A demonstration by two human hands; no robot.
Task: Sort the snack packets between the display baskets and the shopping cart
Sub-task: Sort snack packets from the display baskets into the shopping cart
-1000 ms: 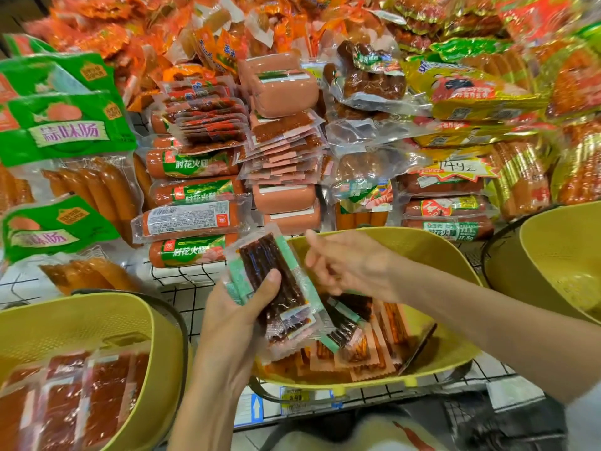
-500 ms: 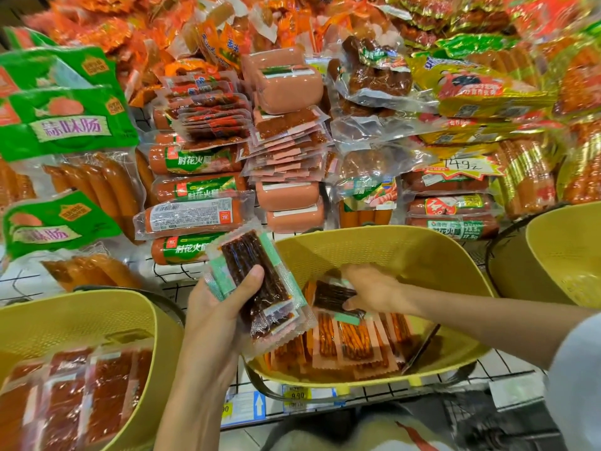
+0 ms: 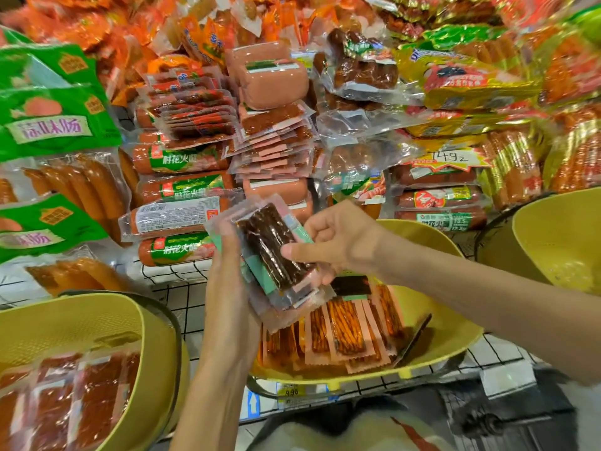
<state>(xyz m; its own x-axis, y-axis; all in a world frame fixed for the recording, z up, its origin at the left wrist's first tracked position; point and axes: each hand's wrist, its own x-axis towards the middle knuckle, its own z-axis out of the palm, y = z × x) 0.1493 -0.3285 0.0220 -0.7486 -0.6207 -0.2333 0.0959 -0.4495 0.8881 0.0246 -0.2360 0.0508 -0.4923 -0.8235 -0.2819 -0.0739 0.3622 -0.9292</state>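
My left hand (image 3: pixel 229 307) holds a stack of clear snack packets (image 3: pixel 276 255) with dark meat strips and green ends, above the middle yellow basket (image 3: pixel 452 340). My right hand (image 3: pixel 338 242) pinches the top packet of that stack, thumb on its front. Inside the basket lie several orange-strip packets (image 3: pixel 344 327) with pink edges and one dark packet (image 3: pixel 353 285) on top of them.
A yellow basket (image 3: pixel 107 320) at the lower left holds red packets (image 3: pixel 65 405). Another yellow basket (image 3: pixel 562 236) stands at the right. Sausage packs (image 3: pixel 182 157) and bags fill the shelf behind. A dark shopping cart (image 3: pixel 487 421) sits below the shelf edge.
My right hand reached down into the middle basket, picked up a dark packet, and has come back up to lay it on the stack in my left hand.
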